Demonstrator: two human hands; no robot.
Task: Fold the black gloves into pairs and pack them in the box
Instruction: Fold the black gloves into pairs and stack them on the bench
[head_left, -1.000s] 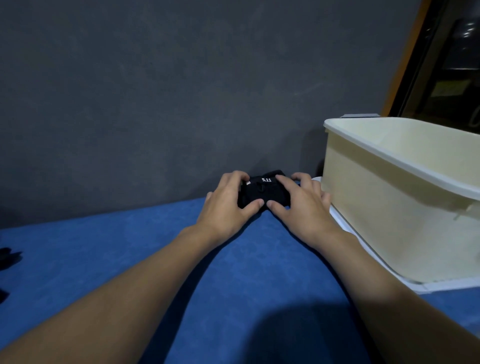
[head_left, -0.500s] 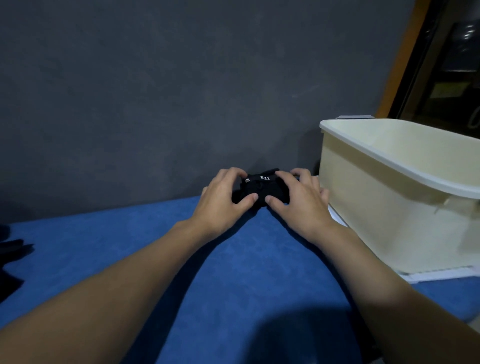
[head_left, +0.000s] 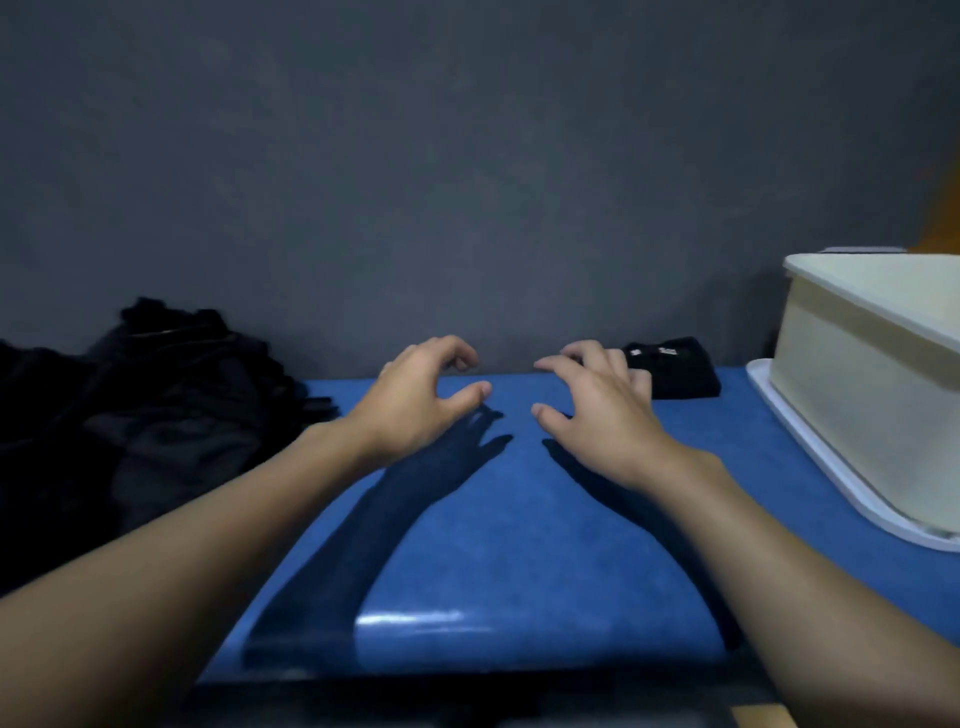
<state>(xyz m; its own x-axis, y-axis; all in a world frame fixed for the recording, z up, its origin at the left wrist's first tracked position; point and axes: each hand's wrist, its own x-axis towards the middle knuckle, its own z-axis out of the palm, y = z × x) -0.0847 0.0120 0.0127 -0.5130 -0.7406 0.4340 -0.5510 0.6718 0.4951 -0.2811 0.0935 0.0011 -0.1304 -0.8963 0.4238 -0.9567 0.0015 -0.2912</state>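
– Black folded glove bundle (head_left: 675, 369) on the blue table (head_left: 519, 519), between right hand (head_left: 597, 410) and cream plastic box (head_left: 857, 374).
– Right grip loose, empty; left hand (head_left: 415, 405) likewise. Unfolded black gloves (head_left: 156, 415) heaped far left.

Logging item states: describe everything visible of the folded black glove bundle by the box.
The folded glove bundle is a black block, seemingly fabric, with white markings on top, too blurred to read. It lies flat on the blue table at its far edge by the grey wall, left of the cream box and apart from it. Fingers of the right hand overlap its left edge; contact cannot be told.
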